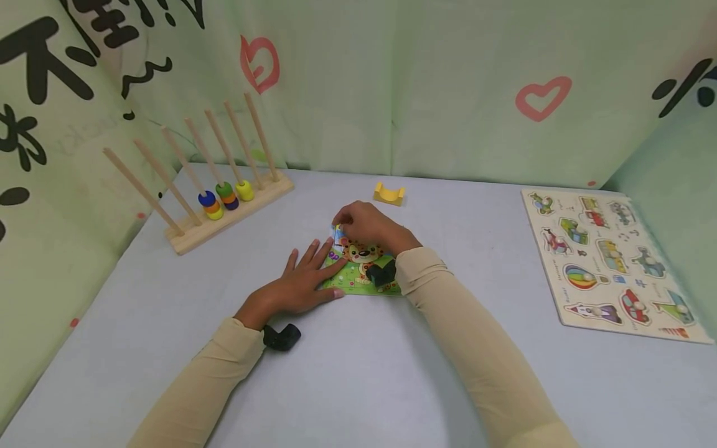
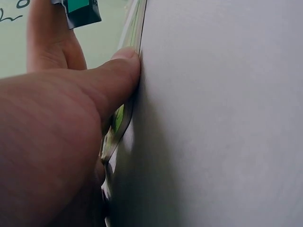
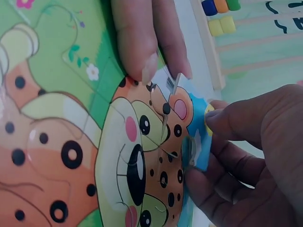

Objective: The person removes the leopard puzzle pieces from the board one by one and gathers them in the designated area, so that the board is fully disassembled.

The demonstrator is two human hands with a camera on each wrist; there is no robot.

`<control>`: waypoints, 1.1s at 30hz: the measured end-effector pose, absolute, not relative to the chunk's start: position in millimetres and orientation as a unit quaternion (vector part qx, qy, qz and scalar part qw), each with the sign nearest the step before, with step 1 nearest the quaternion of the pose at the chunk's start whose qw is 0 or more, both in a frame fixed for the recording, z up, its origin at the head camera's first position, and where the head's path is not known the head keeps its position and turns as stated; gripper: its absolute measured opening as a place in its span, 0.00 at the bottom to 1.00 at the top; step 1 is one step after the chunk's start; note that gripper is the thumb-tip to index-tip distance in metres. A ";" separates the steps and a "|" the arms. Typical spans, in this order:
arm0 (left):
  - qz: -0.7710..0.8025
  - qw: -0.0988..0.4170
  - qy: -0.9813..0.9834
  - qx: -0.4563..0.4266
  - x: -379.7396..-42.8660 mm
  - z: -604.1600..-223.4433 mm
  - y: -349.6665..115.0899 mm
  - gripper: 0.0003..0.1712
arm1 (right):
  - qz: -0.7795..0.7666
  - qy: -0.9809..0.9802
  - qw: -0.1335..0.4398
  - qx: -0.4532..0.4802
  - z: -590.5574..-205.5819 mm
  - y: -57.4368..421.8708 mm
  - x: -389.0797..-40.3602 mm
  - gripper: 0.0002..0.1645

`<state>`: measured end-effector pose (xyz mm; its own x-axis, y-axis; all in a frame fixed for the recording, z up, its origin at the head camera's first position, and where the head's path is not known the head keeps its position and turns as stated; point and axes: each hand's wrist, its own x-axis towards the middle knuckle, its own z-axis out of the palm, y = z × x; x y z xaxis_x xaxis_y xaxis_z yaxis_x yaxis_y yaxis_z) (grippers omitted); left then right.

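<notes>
Your left hand (image 1: 302,286) lies spread, palm down, with its fingers over the left side of the leopard jigsaw puzzle (image 1: 354,283) and its thumb along the near edge. Your right hand (image 1: 370,225) pinches a blue-and-orange jigsaw piece (image 3: 199,127) between thumb and fingers at the puzzle's far left corner; the piece is tilted, partly raised from the picture. The puzzle sits under and between your hands.

Just beyond your left fingertips, the puzzle's left edge gives onto pale tabletop (image 1: 476,224). You have a broad stretch of it to the right of your right forearm, and more between your two sleeves. The tabletop's far edge runs beyond your right hand, along a pale green curtain (image 1: 448,93) with red hearts.

Nearest in the way is a yellow arch block (image 1: 389,198), a little beyond your right knuckles. Beyond and left of your left hand stands a wooden peg rack (image 1: 238,213), its upright pegs carrying coloured rings (image 1: 211,208). Well to the right of your right hand lies a wooden picture board (image 1: 607,292) of vehicles and toys. Your black right-wrist device (image 1: 382,274) hides some of the puzzle's right side from the head view.
</notes>
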<state>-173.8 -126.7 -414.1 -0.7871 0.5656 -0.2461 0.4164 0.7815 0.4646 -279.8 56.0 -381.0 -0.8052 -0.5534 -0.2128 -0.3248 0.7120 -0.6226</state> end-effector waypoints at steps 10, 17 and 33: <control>0.196 0.189 0.924 0.269 -173.0 -410.5 -126.3 0.39 | -0.323 0.891 0.206 -0.245 -378.9 67.1 -278.9 0.17; 0.197 0.189 0.924 0.269 -173.1 -411.5 -126.2 0.39 | -0.349 0.884 0.193 -0.244 -383.3 73.5 -279.9 0.18; 0.184 0.191 0.928 0.263 -173.3 -414.2 -124.3 0.40 | -0.404 0.877 0.149 -0.213 -379.1 105.0 -279.0 0.16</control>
<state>-173.3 -124.3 -414.2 -0.7885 0.5580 -0.2585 0.4171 0.7941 0.4420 -279.0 105.0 -379.1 -0.8643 -0.4949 -0.0896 -0.2530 0.5819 -0.7729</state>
